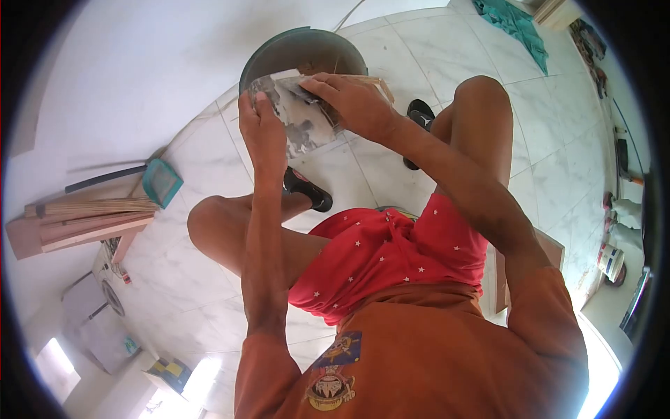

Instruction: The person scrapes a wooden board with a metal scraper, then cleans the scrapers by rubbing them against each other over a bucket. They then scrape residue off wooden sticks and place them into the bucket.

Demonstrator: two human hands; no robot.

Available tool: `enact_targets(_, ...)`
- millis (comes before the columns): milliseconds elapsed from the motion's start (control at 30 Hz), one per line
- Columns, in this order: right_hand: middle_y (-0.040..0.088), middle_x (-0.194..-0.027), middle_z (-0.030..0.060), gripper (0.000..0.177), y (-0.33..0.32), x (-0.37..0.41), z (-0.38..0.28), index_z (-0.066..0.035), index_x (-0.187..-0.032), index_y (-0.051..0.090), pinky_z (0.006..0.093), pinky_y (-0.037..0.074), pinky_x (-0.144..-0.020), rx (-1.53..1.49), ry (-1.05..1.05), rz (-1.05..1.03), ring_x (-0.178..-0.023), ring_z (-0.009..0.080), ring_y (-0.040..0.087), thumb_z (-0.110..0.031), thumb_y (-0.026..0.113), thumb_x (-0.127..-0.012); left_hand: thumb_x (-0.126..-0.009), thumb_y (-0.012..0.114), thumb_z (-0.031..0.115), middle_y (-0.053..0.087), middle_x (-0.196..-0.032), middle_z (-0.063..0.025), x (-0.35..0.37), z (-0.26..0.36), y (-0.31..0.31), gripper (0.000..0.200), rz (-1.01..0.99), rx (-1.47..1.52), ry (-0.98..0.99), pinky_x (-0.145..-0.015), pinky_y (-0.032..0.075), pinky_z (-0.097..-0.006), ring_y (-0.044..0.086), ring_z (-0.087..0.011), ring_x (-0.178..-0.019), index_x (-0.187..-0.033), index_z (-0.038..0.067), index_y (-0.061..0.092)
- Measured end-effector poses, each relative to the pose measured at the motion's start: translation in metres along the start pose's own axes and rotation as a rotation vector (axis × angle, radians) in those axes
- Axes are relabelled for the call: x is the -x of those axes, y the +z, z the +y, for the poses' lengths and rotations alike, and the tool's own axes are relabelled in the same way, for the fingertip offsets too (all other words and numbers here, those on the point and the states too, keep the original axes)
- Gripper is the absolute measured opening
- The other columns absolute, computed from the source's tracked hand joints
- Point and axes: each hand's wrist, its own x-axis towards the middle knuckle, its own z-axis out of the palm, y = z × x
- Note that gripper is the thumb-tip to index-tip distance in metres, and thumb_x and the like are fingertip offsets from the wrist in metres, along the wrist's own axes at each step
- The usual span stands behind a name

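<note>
Nearest, at 6 o'clock, is the person's orange shirt (433,349), then red shorts (391,258) dotted with white stars. Toward 12 o'clock, slightly on the 11 side, a flat board (303,122) smeared grey and white is held up between the legs. The left hand (264,129) is clamped on its left edge, thumb on the face; the right hand (359,105) lies apart from it over the upper right, fingers on a dark patch, its grip unclear. Beyond the board sits a round green tub (307,42). Farther out, a dustpan (162,183) and stacked wood (98,227) lie around 9 o'clock.
</note>
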Motion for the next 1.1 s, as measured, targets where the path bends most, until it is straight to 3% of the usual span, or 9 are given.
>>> enact_targets(233,0.061,-0.131,0.0099,0.060,0.002,-0.013,0.016,-0.017,-0.135,0.056,0.0408,0.054,-0.094,-0.024,-0.047,0.081,-0.117,0.0330,0.061,0.007,0.056,-0.080,-0.105,0.044,0.020,0.065,-0.107,-0.0098,0.000,-0.007,-0.012,0.032,-0.065,0.051,-0.018,-0.087,0.049,-0.0316,0.060,-0.0165,-0.095,-0.125,-0.001,0.057)
enact_targets(333,0.064,-0.127,0.0105,0.055,-0.008,-0.025,0.035,-0.015,-0.135,0.056,0.0409,0.054,-0.093,-0.044,0.231,-0.035,-0.112,0.0335,0.063,0.003,0.056,-0.083,-0.105,0.045,0.022,0.064,-0.104,-0.0120,0.003,-0.014,-0.010,0.032,-0.062,-0.001,0.042,-0.086,0.047,-0.0325,0.059,-0.0183,-0.093,-0.122,-0.003,0.056)
enact_targets(467,0.068,-0.118,0.0120,0.037,-0.036,-0.030,0.021,-0.010,-0.131,0.059,0.0345,0.055,-0.086,-0.299,0.616,-0.033,-0.102,0.0289,0.066,-0.006,0.056,-0.094,-0.102,0.053,0.024,0.064,-0.102,-0.0085,-0.010,-0.007,-0.030,0.031,-0.009,0.152,-0.150,-0.077,0.050,-0.0281,0.060,-0.0145,-0.087,-0.121,0.000,0.057)
enact_targets(700,0.065,-0.107,0.0088,0.034,-0.057,-0.024,0.025,0.002,-0.121,0.062,0.0346,0.054,-0.080,-1.383,0.891,0.227,-0.090,0.0178,0.063,-0.010,0.065,-0.088,-0.101,0.061,0.027,0.065,-0.093,-0.0072,-0.020,-0.017,-0.040,0.045,-0.202,0.586,-0.500,-0.070,0.060,-0.0303,0.068,-0.0180,-0.085,-0.134,-0.001,0.049)
enact_targets(800,0.065,-0.106,0.0090,0.034,-0.063,-0.026,0.022,0.003,-0.119,0.061,0.0337,0.055,-0.080,-1.567,0.983,0.204,-0.090,0.0173,0.063,-0.012,0.066,-0.088,-0.102,0.058,0.020,0.060,-0.082,-0.0058,-0.031,-0.045,-0.057,0.049,-0.547,1.004,-0.630,-0.060,0.057,-0.0268,0.065,-0.0159,-0.073,-0.141,-0.003,0.043)
enact_targets(833,0.065,-0.106,0.0091,0.034,-0.062,-0.027,0.023,0.003,-0.118,0.061,0.0337,0.055,-0.081,-1.609,0.948,0.167,-0.091,0.0173,0.064,-0.012,0.066,-0.088,-0.102,0.059,0.025,0.051,-0.072,-0.0006,-0.021,-0.034,-0.046,0.042,-0.346,1.043,-0.727,-0.041,0.043,-0.0209,0.052,-0.0085,-0.053,-0.132,-0.003,0.050)
enact_targets(900,0.065,-0.106,0.0092,0.034,-0.064,-0.030,0.020,0.003,-0.117,0.061,0.0339,0.056,-0.081,-1.694,0.874,0.094,-0.092,0.0173,0.064,-0.014,0.066,-0.088,-0.102,0.055,0.022,0.050,-0.071,-0.0017,-0.023,-0.043,-0.045,0.044,-0.630,1.360,-0.769,-0.040,0.040,-0.0214,0.050,-0.0095,-0.052,-0.135,-0.005,0.046)
enact_targets(1000,0.066,-0.106,0.0072,0.034,-0.077,-0.036,-0.001,0.001,-0.118,0.060,0.0336,0.055,-0.080,-1.484,0.846,0.101,-0.093,0.0162,0.065,-0.015,0.065,-0.089,-0.103,0.048,0.022,0.047,-0.072,-0.0039,-0.024,-0.052,-0.038,0.049,-0.847,1.586,-0.802,-0.041,0.040,-0.0224,0.049,-0.0116,-0.051,-0.141,-0.009,0.040)
enact_targets(1100,0.066,-0.097,0.0083,0.032,-0.081,-0.035,-0.011,-0.001,-0.119,0.059,0.0328,0.054,-0.070,-0.741,0.551,0.097,-0.079,0.0192,0.065,-0.018,0.061,-0.093,-0.104,0.045,0.025,0.047,-0.074,-0.0050,-0.024,-0.052,-0.030,0.051,-0.917,1.615,-0.797,-0.041,0.040,-0.0236,0.050,-0.0123,-0.053,-0.142,-0.008,0.038)
